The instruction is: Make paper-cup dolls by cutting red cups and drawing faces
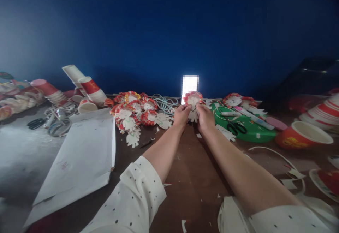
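Note:
Both arms reach forward over the brown table. Between my left hand (182, 116) and my right hand (205, 117) is a paper doll (193, 101) with a round white face, a red ruffled edge and a white paper body. I hold it upright by its two sides, with thumbs and fingers pinching it. Left of my hands lies a pile of similar paper dolls (129, 111), some with white bodies marked with green lines. Two more red-edged dolls (233, 100) lie to the right. Behind the held doll glows a bright, pixelated screen (190, 83).
Left stand stacked paper cups (92, 91), a white board (82, 148), black scissors (36, 123) and tape rolls (59, 127). Right are a green sheet (258, 134) with black scissors (237, 128) on it and a red paper bowl (293, 136). Paper scraps (183, 226) dot the table; a blue wall (148, 31) rises behind.

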`<action>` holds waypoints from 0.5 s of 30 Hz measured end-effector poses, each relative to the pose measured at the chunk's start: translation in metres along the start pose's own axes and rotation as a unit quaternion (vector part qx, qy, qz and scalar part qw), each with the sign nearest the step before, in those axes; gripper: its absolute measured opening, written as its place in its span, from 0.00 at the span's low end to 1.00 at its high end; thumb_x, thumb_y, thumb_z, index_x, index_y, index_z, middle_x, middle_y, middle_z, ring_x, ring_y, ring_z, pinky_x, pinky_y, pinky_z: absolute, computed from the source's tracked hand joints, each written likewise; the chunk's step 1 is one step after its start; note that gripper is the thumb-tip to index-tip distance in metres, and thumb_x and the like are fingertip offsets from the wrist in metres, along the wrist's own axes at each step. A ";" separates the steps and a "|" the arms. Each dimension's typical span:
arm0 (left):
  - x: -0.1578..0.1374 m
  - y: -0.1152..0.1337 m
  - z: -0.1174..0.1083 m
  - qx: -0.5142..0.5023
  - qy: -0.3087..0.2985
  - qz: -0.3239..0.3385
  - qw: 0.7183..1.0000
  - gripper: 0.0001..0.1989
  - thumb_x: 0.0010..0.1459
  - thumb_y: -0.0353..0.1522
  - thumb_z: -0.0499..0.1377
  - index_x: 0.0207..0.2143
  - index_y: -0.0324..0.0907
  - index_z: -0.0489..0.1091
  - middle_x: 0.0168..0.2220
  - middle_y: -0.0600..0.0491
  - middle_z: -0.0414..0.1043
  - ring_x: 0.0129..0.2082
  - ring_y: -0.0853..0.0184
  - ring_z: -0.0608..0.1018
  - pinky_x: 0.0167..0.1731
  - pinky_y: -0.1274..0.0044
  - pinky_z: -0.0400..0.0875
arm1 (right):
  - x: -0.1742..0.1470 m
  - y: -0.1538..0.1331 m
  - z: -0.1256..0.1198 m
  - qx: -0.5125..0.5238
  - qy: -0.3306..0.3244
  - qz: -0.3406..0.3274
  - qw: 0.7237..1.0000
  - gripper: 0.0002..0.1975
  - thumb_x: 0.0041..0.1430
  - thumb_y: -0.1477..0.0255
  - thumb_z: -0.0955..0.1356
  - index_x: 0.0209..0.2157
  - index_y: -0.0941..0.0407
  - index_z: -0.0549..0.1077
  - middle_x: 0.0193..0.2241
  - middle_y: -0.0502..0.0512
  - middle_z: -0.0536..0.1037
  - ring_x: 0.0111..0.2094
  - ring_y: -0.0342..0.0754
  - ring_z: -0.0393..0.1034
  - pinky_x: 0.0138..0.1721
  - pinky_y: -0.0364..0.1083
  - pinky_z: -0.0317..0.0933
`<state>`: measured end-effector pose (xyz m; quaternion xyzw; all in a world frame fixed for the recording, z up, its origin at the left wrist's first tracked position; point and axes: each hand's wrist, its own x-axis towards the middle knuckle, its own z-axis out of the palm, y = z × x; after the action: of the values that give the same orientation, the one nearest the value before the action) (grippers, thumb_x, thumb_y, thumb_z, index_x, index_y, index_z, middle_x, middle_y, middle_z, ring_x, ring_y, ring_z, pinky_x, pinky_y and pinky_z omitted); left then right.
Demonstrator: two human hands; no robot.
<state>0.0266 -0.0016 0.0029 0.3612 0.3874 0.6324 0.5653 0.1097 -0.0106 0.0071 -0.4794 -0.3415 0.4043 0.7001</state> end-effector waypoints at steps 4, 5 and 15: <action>0.001 -0.003 -0.001 0.002 -0.014 0.011 1.000 0.11 0.46 0.37 0.64 0.26 0.38 0.70 0.19 0.58 0.67 0.18 0.76 0.66 0.23 0.81 0.62 | 0.000 0.000 0.000 0.025 -0.001 0.008 1.000 0.15 0.39 0.61 0.74 0.27 0.56 0.75 0.20 0.46 0.73 0.22 0.42 0.65 0.26 0.43 0.61; 0.001 -0.003 -0.002 0.008 -0.016 0.014 1.000 0.11 0.46 0.37 0.64 0.26 0.38 0.70 0.18 0.58 0.66 0.18 0.76 0.66 0.23 0.81 0.61 | 0.000 -0.001 0.001 0.028 0.002 0.010 1.000 0.15 0.38 0.61 0.74 0.27 0.56 0.75 0.20 0.46 0.73 0.21 0.42 0.65 0.26 0.43 0.61; 0.001 -0.003 -0.004 0.061 -0.008 0.008 0.998 0.13 0.46 0.40 0.64 0.26 0.39 0.71 0.19 0.57 0.67 0.20 0.74 0.67 0.24 0.80 0.62 | -0.002 -0.004 0.002 0.020 0.022 0.008 1.000 0.15 0.38 0.62 0.74 0.27 0.57 0.75 0.20 0.46 0.74 0.22 0.42 0.66 0.27 0.44 0.62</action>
<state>0.0244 -0.0009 -0.0016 0.4035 0.4180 0.6086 0.5404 0.1080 -0.0128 0.0108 -0.4772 -0.3139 0.4056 0.7136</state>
